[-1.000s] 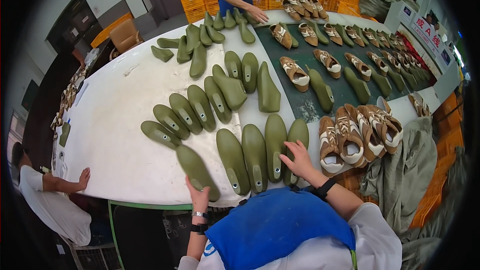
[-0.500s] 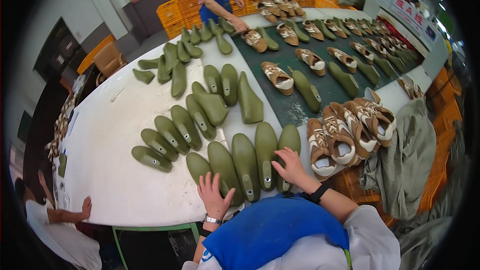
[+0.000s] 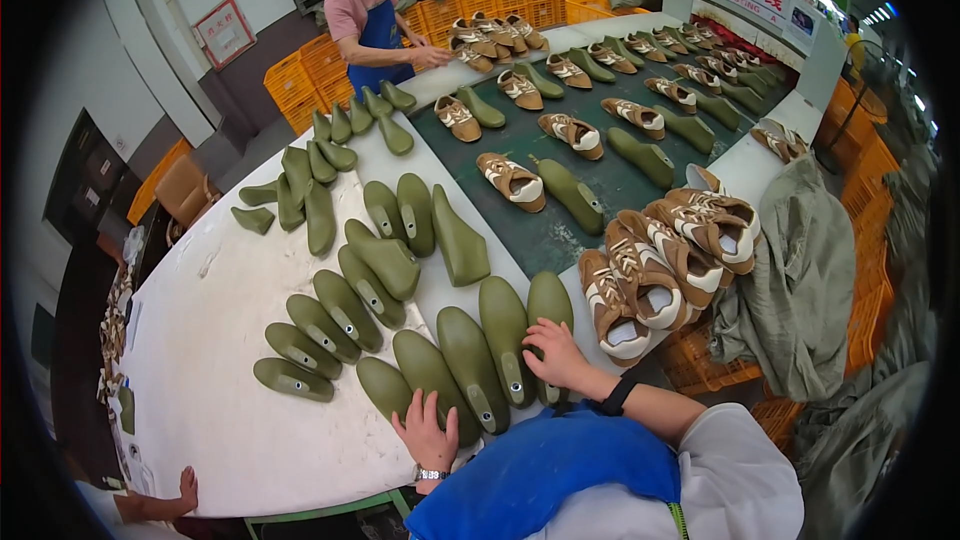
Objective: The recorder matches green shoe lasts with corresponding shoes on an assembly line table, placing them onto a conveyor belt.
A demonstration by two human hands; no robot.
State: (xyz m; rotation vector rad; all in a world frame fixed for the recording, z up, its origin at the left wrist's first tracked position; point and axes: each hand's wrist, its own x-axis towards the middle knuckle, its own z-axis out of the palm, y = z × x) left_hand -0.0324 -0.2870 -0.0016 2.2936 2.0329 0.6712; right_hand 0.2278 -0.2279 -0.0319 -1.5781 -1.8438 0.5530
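Observation:
A row of green shoe lasts (image 3: 468, 360) lies side by side along the table edge before me, heel ends toward my body. My left hand (image 3: 428, 437) is open, its fingers spread over the heel ends of the leftmost lasts. My right hand (image 3: 553, 352) rests with outstretched fingers on the rightmost last (image 3: 550, 298), fingertips close to its neighbour (image 3: 506, 315). Neither hand is wrapped round anything. Farther left sits a second row of smaller-looking lasts (image 3: 318, 323). Brown and white sneakers (image 3: 652, 270) stand bunched together to the right of my right hand.
A green conveyor belt (image 3: 490, 230) carries sneakers paired with lasts. More lasts (image 3: 320, 215) are grouped on the white table (image 3: 210, 400). Across it stands a co-worker (image 3: 365, 25) in a blue apron. Orange crates (image 3: 865, 280) and grey-green cloth (image 3: 800, 280) are at the right.
The view has shifted, so the table appears lower and farther left. My hands stay on the lasts. The co-worker's hand has drawn back from a sneaker, which now sits on the belt.

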